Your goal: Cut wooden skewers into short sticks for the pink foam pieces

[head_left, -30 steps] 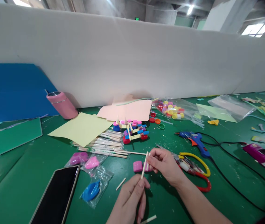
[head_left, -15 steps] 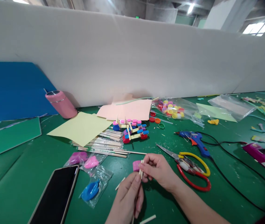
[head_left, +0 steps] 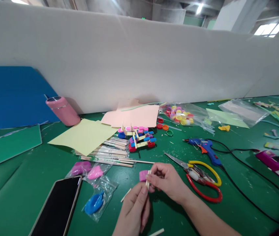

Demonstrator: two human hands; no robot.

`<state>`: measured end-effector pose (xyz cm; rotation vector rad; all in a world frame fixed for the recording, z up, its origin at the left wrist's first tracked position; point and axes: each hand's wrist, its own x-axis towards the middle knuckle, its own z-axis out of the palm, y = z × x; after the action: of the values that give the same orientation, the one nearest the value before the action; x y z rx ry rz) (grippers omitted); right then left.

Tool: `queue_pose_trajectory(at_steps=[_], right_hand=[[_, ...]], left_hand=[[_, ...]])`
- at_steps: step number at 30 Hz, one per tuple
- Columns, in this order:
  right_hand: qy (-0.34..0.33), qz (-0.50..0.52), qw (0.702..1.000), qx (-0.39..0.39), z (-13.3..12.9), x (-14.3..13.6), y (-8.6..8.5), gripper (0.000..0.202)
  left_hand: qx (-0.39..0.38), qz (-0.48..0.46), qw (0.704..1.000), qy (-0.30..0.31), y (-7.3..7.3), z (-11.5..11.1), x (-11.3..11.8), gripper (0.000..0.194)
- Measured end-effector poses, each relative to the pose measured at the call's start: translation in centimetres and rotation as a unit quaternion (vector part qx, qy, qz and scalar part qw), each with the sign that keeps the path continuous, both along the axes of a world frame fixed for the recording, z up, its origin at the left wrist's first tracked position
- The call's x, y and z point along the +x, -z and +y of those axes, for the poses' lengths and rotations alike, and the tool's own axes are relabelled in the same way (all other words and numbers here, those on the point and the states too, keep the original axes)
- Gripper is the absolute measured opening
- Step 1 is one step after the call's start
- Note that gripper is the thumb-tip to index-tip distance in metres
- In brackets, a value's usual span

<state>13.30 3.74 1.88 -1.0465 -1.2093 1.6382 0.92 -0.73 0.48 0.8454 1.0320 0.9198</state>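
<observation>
Short pale wooden sticks stand side by side between my two hands, pinched at both ends. My left hand closes on their lower end, with thumb and forefinger pressed together. From the right, my right hand grips the upper part. A pink-purple bottle cap shows just behind the sticks; whether it is touched or lies on the table I cannot tell. One loose stick piece lies left of my left hand, and another is at the bottom edge.
Scissors and a blue glue gun with its cord lie to the right. Small stick-and-cap models stand ahead, beside bagged sticks. A phone, bagged clay and a pink tumbler are on the left.
Both hands stay almost in place, still holding the sticks. The view has shifted slightly; nothing has been let go.
</observation>
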Motion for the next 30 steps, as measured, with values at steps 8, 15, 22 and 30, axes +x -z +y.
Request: queue_pose_trajectory(at_steps=[8, 15, 22, 30], right_hand=[[0.006, -0.016, 1.000, 0.020, -0.20, 0.08, -0.09, 0.028], [0.010, -0.040, 0.998, 0.046, -0.20, 0.17, -0.31, 0.022], [0.046, -0.081, 0.991, 0.093, -0.28, 0.23, 0.04, 0.016], [0.016, -0.125, 0.968, 0.219, -0.38, 0.81, -0.37, 0.022]], left_hand=[[-0.007, -0.003, 1.000, 0.001, 0.18, 0.04, 0.03, 0.029], [0.000, 0.006, 1.000, 0.015, 0.07, 0.00, -0.07, 0.026], [-0.013, -0.079, 0.997, -0.015, 0.28, 0.18, 0.18, 0.025], [-0.018, -0.064, 0.997, -0.028, 0.37, 0.17, -0.03, 0.027]])
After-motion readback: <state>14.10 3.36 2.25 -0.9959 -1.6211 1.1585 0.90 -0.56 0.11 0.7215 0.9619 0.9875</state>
